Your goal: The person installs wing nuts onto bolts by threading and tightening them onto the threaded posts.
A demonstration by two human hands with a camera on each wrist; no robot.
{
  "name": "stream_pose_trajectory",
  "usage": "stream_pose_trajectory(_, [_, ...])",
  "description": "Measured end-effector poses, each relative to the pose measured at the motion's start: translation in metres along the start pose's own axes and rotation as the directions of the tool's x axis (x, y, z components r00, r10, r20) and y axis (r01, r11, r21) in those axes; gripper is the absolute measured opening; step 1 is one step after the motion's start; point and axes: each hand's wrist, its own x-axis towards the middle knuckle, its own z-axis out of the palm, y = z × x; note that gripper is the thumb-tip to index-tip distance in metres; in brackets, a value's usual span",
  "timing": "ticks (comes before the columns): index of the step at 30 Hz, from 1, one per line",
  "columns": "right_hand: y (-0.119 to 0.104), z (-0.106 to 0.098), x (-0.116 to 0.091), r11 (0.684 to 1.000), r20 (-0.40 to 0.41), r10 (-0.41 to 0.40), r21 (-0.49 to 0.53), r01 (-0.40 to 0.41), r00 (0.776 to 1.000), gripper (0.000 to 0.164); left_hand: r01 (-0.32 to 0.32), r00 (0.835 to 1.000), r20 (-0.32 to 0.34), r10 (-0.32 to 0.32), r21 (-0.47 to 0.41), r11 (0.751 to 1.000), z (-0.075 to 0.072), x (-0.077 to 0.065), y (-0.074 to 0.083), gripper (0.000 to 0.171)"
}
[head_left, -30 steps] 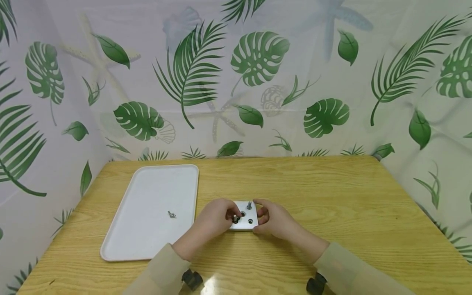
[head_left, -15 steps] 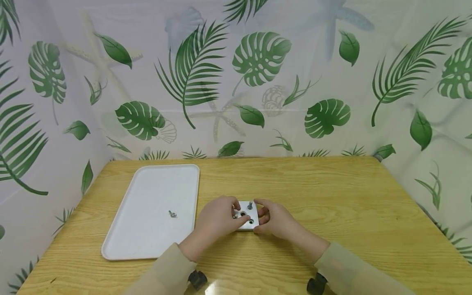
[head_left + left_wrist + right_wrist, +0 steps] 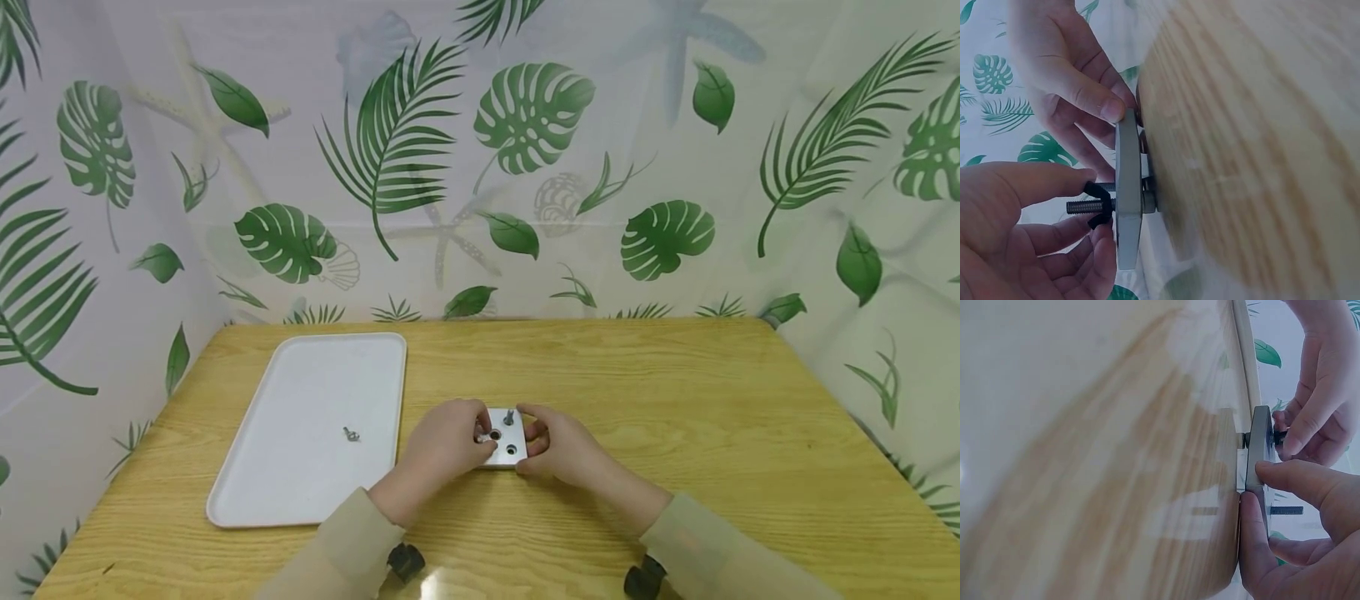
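A square silver metal plate [image 3: 516, 435] with holes is close over the table, bolt heads on its underside. My right hand [image 3: 566, 450] holds it by the right edge, thumb and fingers on opposite faces in the right wrist view. At the plate's left side, my left hand [image 3: 447, 436] pinches a black wing nut [image 3: 1107, 205] threaded on an upright bolt [image 3: 1080, 207]. The wing nut sits right at the plate's face. Another threaded bolt [image 3: 508, 417] stands up at the back right corner. In the head view, my left fingers hide the wing nut.
A white tray [image 3: 307, 483] lies to the left on the wooden table [image 3: 637, 383], its right edge near my left wrist. On it is a small silver piece of hardware [image 3: 351, 434], like a wing nut. A leaf-printed cloth [image 3: 570, 275] hangs behind the table.
My left hand has shifted around the wing nut; its thumb swept right over the plate, then drew back left. My right hand keeps its hold on the plate, which stays nearly in place.
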Motion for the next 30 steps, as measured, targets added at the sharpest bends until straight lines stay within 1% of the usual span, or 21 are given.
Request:
stream_pose_trajectory(6, [-0.001, -0.001, 0.000, 1.000, 0.008, -0.003, 0.000, 0.003, 1.000, 0.081, -0.048, 0.997, 0.050, 0.055, -0.127, 0.991, -0.004, 0.002, -0.002, 0.018])
stream_pose_trajectory(11, [-0.001, -0.001, -0.001, 1.000, 0.006, 0.001, -0.004, -0.001, 1.000, 0.081, -0.082, 0.993, 0.072, 0.098, -0.199, 0.977, -0.006, 0.002, -0.006, 0.019])
stream_pose_trajectory(19, [-0.002, -0.002, 0.000, 1.000, 0.016, -0.010, 0.004, 0.010, 1.000, 0.081, -0.124, 0.984, 0.091, 0.151, -0.257, 0.958, -0.006, 0.002, -0.014, 0.021])
stream_pose_trajectory(23, [-0.002, -0.002, -0.001, 1.000, 0.014, -0.014, 0.003, 0.014, 1.000, 0.081, -0.133, 0.983, 0.088, 0.163, -0.279, 0.951, -0.006, 0.002, -0.016, 0.023])
stream_pose_trajectory(30, [-0.001, -0.002, -0.001, 1.000, 0.013, -0.014, 0.008, 0.013, 1.000, 0.081, -0.142, 0.983, 0.076, 0.170, -0.284, 0.948, -0.004, 0.004, -0.016, 0.028])
